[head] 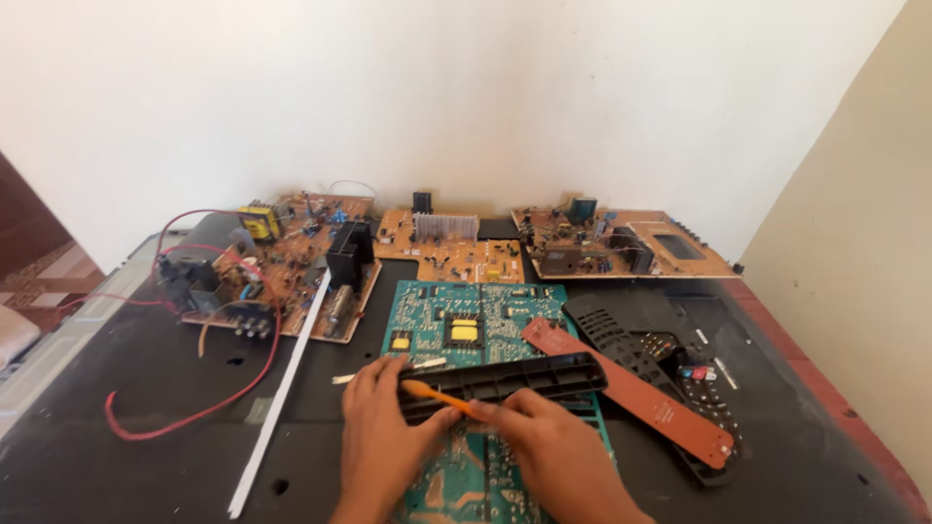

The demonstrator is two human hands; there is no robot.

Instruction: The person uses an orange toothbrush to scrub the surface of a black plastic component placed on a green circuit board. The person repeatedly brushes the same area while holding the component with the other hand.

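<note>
Hands over green board point(476, 335), near centre of counter point(146, 388) | left hand point(379, 437) grips black casing point(505, 376), steadying it | right hand point(558, 451) pinches orange tool point(432, 393), tip at casing edge | red strip point(631, 393) right | brown boards point(291, 262) far

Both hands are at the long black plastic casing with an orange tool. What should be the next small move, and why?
Probably slide the orange tool a little further along the black casing. The right hand pinches the tool with its tip at the casing's left end, and the left hand steadies that end over the green circuit board.
</note>
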